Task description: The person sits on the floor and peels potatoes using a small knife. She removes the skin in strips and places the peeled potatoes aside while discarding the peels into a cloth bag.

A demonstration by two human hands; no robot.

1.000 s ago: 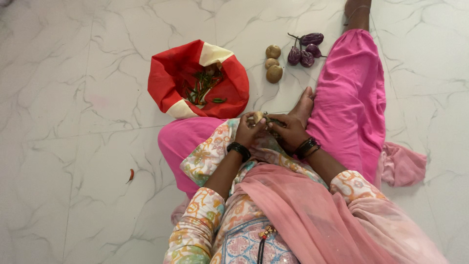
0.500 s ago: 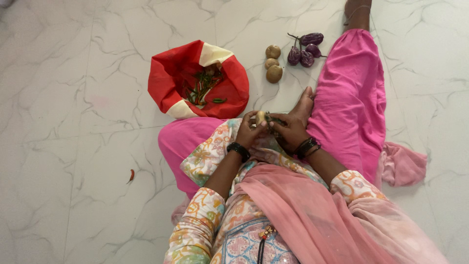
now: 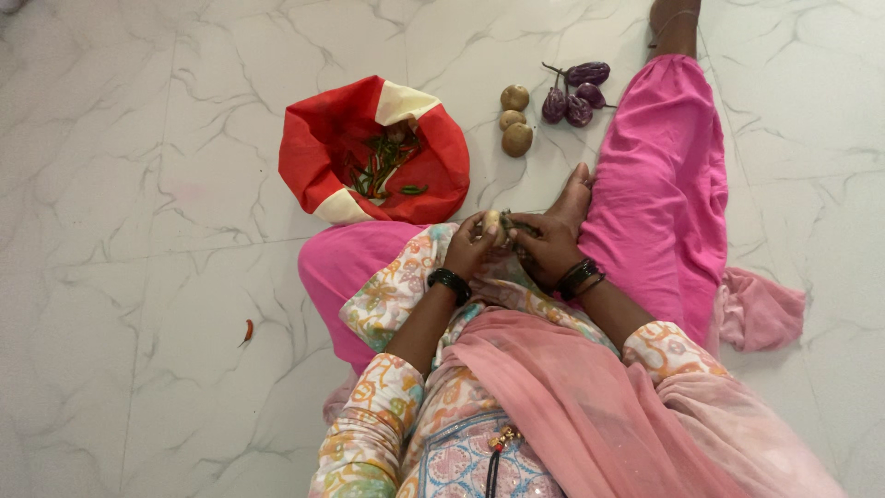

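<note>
**Both hands on a small potato at frame centre**

I see my left hand (image 3: pixel 470 244) curled around a small pale potato (image 3: pixel 492 221), fingers wrapped over it just above my lap. My right hand (image 3: pixel 546 247) is clenched on something thin and green (image 3: pixel 518 224) that touches the potato; I cannot tell what it is. The two hands meet at the middle of the frame, beside my bare foot (image 3: pixel 573 195).

Up and left of the hands a red and cream bag (image 3: pixel 318 148) lies open on the marble floor (image 3: pixel 138 184) with green chillies (image 3: pixel 378 166) inside. At the upper centre three potatoes (image 3: pixel 515 118) sit together, with small purple aubergines (image 3: pixel 573 92) just to their right. A single red chilli (image 3: pixel 247 329) lies well apart at the lower left
</note>
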